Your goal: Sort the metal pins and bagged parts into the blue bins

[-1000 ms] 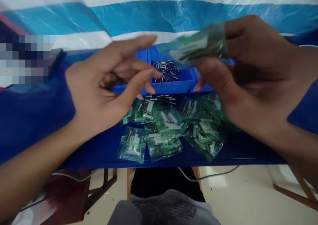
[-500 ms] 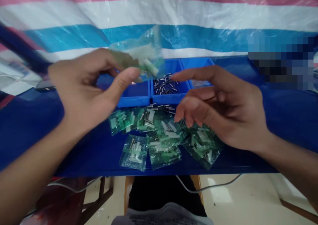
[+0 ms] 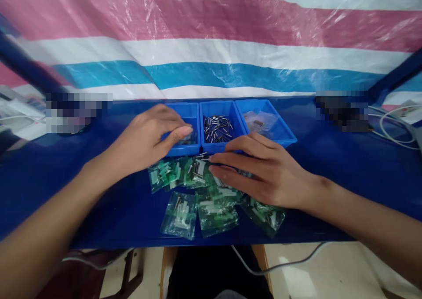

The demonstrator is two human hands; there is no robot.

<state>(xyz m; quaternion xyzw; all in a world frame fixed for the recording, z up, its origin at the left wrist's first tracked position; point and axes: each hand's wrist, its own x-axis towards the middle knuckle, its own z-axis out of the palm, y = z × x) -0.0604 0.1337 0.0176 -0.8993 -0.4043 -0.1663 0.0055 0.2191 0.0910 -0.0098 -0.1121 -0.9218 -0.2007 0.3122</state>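
Note:
My left hand (image 3: 154,134) reaches over the left blue bin (image 3: 184,149), thumb and fingers close together; a clear packet (image 3: 189,138) lies below its fingertips, and whether they grip it is hidden. My right hand (image 3: 263,171) hovers over the small green-and-clear bags, its fingers apart and pointing left, with nothing seen between them. Several filled bags (image 3: 180,214) with white plugs and screws lie in front of the bins. Loose metal screws (image 3: 217,128) fill part of the middle bin (image 3: 216,148).
The right blue bin (image 3: 286,134) holds clear packets (image 3: 260,121). A striped plastic sheet (image 3: 231,22) hangs behind the blue table (image 3: 125,220). Blurred dark objects stand at the back left and back right, with white cables (image 3: 392,123) at the right.
My left hand has lowered the clear bag from above the bins to the left bin. My right hand has moved down, its fingers now over the bags. The view has tilted up.

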